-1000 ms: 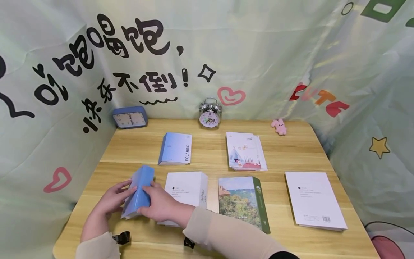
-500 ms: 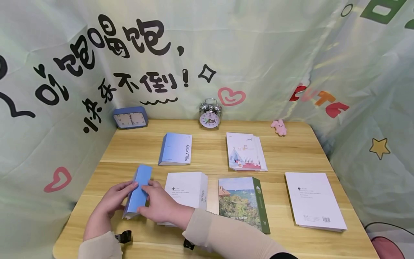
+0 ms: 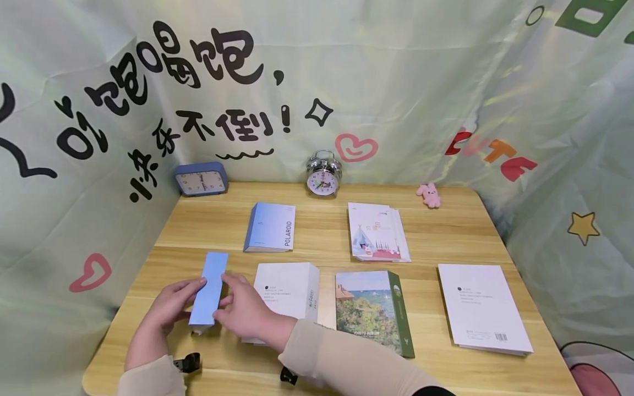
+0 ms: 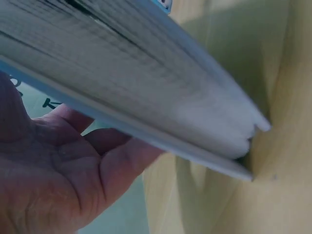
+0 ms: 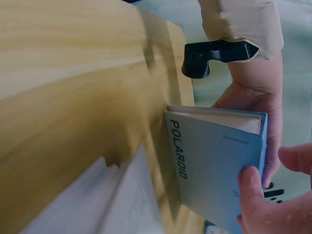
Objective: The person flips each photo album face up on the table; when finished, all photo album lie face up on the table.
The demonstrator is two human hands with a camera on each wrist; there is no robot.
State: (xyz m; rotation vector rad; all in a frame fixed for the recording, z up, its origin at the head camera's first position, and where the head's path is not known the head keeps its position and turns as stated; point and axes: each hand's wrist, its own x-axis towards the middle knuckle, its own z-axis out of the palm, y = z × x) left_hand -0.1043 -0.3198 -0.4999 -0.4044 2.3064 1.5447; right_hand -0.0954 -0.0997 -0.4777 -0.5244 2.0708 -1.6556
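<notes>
A blue photo album (image 3: 210,291) stands on its page edge at the left of the table, spine up, held between both hands. My left hand (image 3: 170,305) supports its left cover, fingers against that side; the left wrist view shows the white page block (image 4: 146,73) between the covers. On the opposite side, my right hand (image 3: 247,308) holds the cover, with one fingertip on the face printed POLAROID in the right wrist view (image 5: 209,161). Just right of the right hand lies a white book (image 3: 284,280), partly covered by that hand and forearm.
Behind lie another blue POLAROID album (image 3: 271,226) and white illustrated booklets (image 3: 373,231). A green-spined photo album (image 3: 369,308) and a white book (image 3: 482,308) lie to the right. A blue clock (image 3: 201,179), a silver alarm clock (image 3: 323,179) and a pink rabbit (image 3: 430,195) line the back.
The blue album has turned from tilted to upright, its spine now facing up, and its top has shifted slightly left. Both hands stay on its sides.
</notes>
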